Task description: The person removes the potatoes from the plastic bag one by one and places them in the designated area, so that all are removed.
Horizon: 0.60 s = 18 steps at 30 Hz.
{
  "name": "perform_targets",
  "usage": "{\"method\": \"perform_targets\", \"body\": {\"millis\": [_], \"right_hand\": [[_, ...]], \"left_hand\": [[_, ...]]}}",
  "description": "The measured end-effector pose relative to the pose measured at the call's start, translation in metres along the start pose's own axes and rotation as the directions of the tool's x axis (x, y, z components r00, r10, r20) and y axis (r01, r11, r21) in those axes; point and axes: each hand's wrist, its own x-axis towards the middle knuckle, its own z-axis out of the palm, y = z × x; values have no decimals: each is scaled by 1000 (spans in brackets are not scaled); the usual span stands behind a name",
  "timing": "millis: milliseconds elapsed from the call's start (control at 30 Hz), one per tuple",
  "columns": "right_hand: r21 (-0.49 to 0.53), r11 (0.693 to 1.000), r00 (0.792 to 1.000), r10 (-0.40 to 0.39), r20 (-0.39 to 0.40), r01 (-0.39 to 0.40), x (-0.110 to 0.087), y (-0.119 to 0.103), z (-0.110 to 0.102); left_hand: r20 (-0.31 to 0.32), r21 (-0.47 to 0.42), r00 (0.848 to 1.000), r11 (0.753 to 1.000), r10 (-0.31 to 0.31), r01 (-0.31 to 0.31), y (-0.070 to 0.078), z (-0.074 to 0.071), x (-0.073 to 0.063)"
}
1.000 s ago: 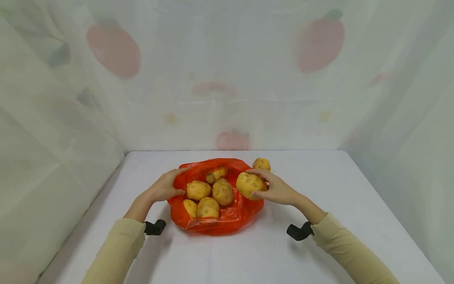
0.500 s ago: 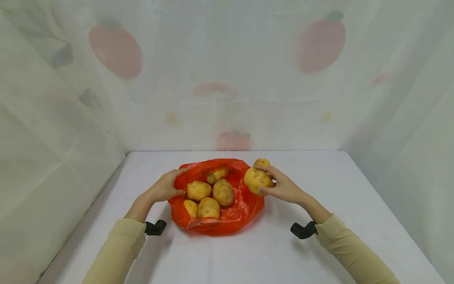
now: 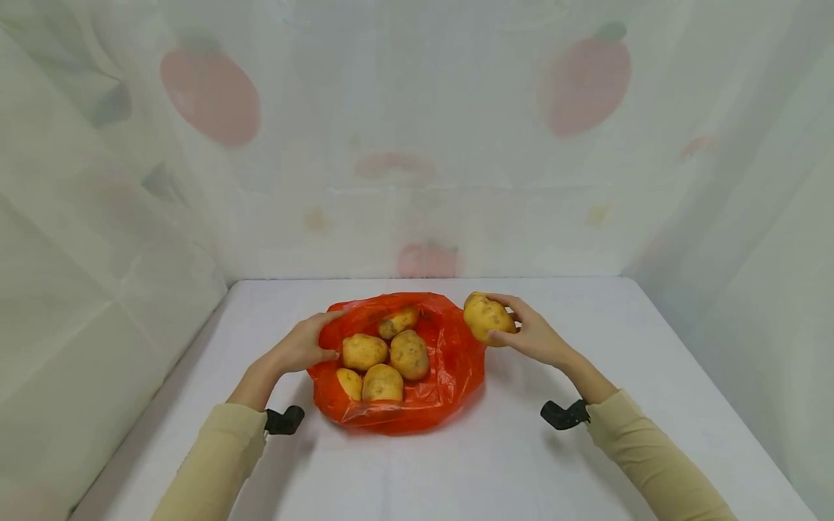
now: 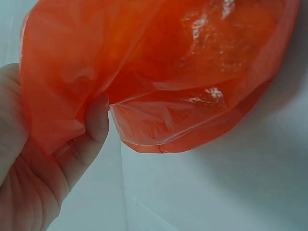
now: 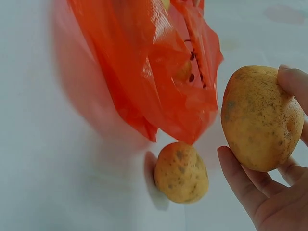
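A red plastic bag point(image 3: 423, 420) lies with its mouth spread wide, several potatoes point(image 3: 410, 355) inside it. My left hand point(image 3: 301, 344) holds the bag's left edge; in the left wrist view the thin plastic is pinched between thumb and fingers point(image 4: 96, 120). Off the bag's right rim, my right hand point(image 3: 537, 339) grips a large potato point(image 5: 262, 118) between thumb and fingers, raised above the table. A smaller loose potato point(image 5: 181, 173) lies on the table beside the bag. From the head, the held potato mostly hides it.
A white-covered table point(image 3: 391, 477) bears everything. Pale sheets printed with faded fruit, the back one point(image 3: 417, 217) included, enclose it on the left, back and right. Black camera mounts point(image 3: 284, 420) stick out from both wrists.
My right hand has carried its potato right and away from me, from over the bag's right part to beyond its rim, over the loose potato. My left hand and the bag stay put.
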Motion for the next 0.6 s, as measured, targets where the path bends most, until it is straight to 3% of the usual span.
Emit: {"method": "perform_targets", "body": {"millis": [67, 233, 600], "right_hand": [[-4, 1000, 1000, -7, -11, 7, 0, 2, -2], [-1, 1000, 998, -9, -54, 9, 8, 32, -6], [-1, 999, 991, 52, -124, -53, 9, 54, -13]], "left_hand": [[0, -4, 1000, 1000, -1, 1, -1, 1, 0], [-1, -9, 1000, 1000, -1, 1, -2, 1, 0], [-1, -1, 1000, 1000, -1, 1, -2, 1, -1]]}}
